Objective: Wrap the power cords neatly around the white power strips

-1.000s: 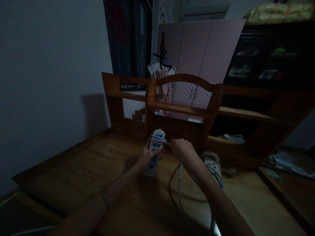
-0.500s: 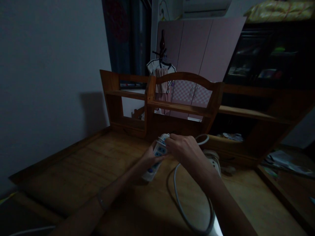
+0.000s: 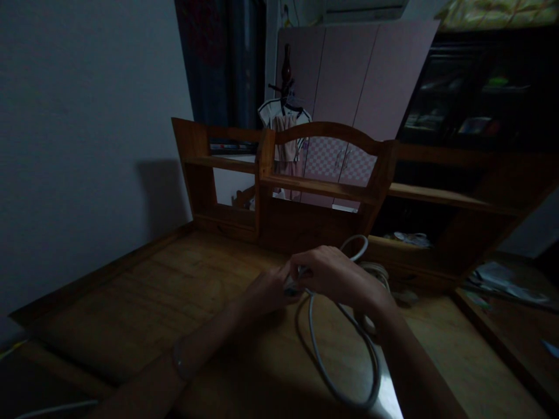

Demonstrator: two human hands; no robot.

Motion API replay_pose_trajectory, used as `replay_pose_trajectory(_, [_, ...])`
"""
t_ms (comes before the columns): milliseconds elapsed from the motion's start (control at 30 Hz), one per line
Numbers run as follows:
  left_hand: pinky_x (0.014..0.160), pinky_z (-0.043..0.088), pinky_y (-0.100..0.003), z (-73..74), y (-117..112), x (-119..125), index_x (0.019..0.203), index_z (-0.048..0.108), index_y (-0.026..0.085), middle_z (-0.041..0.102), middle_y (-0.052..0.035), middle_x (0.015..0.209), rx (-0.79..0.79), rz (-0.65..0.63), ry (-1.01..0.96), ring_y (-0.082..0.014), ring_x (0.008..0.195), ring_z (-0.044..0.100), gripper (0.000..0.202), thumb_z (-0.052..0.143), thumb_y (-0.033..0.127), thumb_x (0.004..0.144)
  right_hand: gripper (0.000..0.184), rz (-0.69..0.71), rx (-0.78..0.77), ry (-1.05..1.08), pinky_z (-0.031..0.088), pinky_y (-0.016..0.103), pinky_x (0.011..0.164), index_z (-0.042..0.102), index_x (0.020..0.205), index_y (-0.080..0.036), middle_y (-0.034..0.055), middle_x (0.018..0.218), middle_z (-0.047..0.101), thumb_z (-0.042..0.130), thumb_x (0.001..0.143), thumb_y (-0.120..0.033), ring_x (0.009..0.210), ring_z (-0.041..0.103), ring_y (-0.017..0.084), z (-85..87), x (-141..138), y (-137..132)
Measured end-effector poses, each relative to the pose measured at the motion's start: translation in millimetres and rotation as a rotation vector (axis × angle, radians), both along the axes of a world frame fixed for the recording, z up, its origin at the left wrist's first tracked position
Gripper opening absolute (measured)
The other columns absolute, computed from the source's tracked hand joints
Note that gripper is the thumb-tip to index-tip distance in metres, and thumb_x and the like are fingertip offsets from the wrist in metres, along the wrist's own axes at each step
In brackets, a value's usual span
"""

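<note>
A power strip [image 3: 292, 286] is gripped end-on in my left hand [image 3: 269, 290], mostly hidden by my fingers. My right hand [image 3: 329, 270] closes over its near side, with the pale cord [image 3: 312, 326] pinched at the fingers. From there the cord hangs in a wide loop over the desk top. A second bend of it rises behind my right wrist. The exact grip of the right fingertips is partly hidden.
Another coiled cord [image 3: 376, 272] lies on the wooden desk [image 3: 174, 302] beyond my right forearm. A wooden shelf unit [image 3: 317, 187] stands along the desk's back. Papers [image 3: 502, 279] lie at the right, past a raised wooden edge.
The power strip has turned from showing its blue-socketed face to being nearly hidden in my hands. Both hands have moved slightly lower, and my right hand has rolled over the strip.
</note>
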State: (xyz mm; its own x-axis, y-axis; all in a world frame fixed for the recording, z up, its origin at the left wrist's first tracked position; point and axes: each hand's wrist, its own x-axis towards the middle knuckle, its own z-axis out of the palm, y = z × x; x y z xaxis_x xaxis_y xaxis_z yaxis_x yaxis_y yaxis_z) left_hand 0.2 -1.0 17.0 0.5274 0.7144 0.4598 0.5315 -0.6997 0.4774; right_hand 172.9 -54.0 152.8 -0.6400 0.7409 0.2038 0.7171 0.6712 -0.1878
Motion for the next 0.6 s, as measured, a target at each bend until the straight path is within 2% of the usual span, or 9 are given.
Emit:
replay_pose_trajectory(133, [0.066, 0.045, -0.026, 2.6, -1.6, -0.4, 0.113, 0.051, 0.017, 0.065, -0.0059, 0.091, 0.131, 0.003, 0.157, -0.0218, 0.084, 0.065, 0.037, 0.063, 0.024, 0.079, 0.019, -0.005, -0.073, 0.015, 0.031, 0.021, 0.061, 0.067, 0.091, -0.025, -0.0027, 0.079, 0.067, 0.067, 0.075, -0.015, 0.073, 0.060, 0.012, -3.2, 1.4, 5.9])
replay_pose_trajectory(300, [0.065, 0.046, -0.029, -1.2, -3.5, 4.7, 0.110, 0.052, 0.016, 0.065, -0.0090, 0.089, 0.161, -0.042, 0.391, -0.0248, 0.081, 0.065, 0.034, 0.060, 0.037, 0.085, 0.018, 0.002, -0.159, -0.003, 0.032, 0.021, 0.060, 0.068, 0.089, -0.022, -0.0017, 0.078, 0.067, 0.075, 0.072, -0.024, 0.073, 0.060, 0.013, -8.0, 2.9, 12.1])
replay_pose_trajectory(433, [0.067, 0.046, -0.030, -7.8, -1.2, 5.7, 0.110, 0.055, 0.018, 0.064, -0.0119, 0.095, 0.225, -0.094, 0.388, -0.0254, 0.085, 0.064, 0.030, 0.063, 0.030, 0.083, 0.019, 0.060, -0.220, 0.070, 0.033, 0.020, 0.057, 0.069, 0.085, -0.021, -0.0028, 0.076, 0.065, 0.078, 0.070, -0.027, 0.070, 0.059, 0.012, -5.3, 9.1, 14.2])
replay_pose_trajectory(600, [0.072, 0.049, -0.031, -10.9, -2.0, 1.4, 0.116, 0.053, 0.020, 0.062, -0.0106, 0.099, 0.346, -0.150, 0.267, -0.0231, 0.085, 0.062, 0.027, 0.052, 0.024, 0.089, 0.023, 0.165, -0.408, 0.196, 0.038, 0.020, 0.057, 0.069, 0.087, -0.018, -0.0025, 0.076, 0.065, 0.076, 0.073, -0.035, 0.070, 0.059, 0.012, 0.2, 20.6, 18.3])
